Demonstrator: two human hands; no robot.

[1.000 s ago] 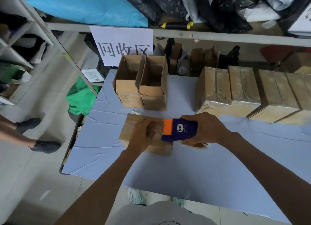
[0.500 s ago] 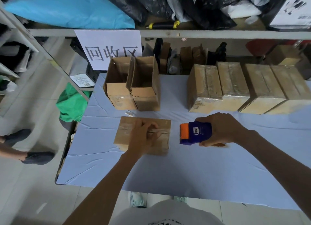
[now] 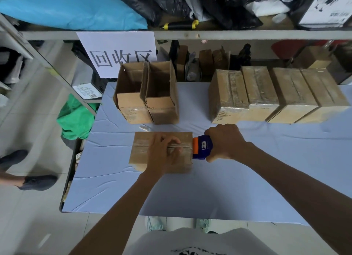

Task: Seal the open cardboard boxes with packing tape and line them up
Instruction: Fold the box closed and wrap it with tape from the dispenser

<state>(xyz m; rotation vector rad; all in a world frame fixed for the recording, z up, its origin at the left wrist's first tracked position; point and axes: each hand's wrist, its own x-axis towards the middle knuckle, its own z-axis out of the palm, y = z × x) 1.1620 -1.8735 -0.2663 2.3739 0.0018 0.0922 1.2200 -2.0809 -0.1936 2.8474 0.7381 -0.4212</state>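
A closed cardboard box [image 3: 142, 150] lies on the blue-covered table [image 3: 209, 188] in front of me. My left hand [image 3: 163, 153] presses on its top, fingers lying along the centre seam. My right hand [image 3: 224, 142] grips a blue and orange tape dispenser [image 3: 202, 148], whose orange end touches the box's right edge. Two open boxes [image 3: 146, 100] stand upright behind it with flaps raised. A row of several taped boxes [image 3: 276, 94] lines the table's far right.
A metal shelf [image 3: 190, 34] with bags, a blue sheet and a paper sign [image 3: 118, 52] runs behind the table. A green bag [image 3: 76, 119] lies on the floor at left, near another person's shoes [image 3: 38, 182]. Bare blue cloth stretches to my right.
My right hand brought the dispenser back left from half a second ago, up against the box's right edge. My left hand stayed on the box top.
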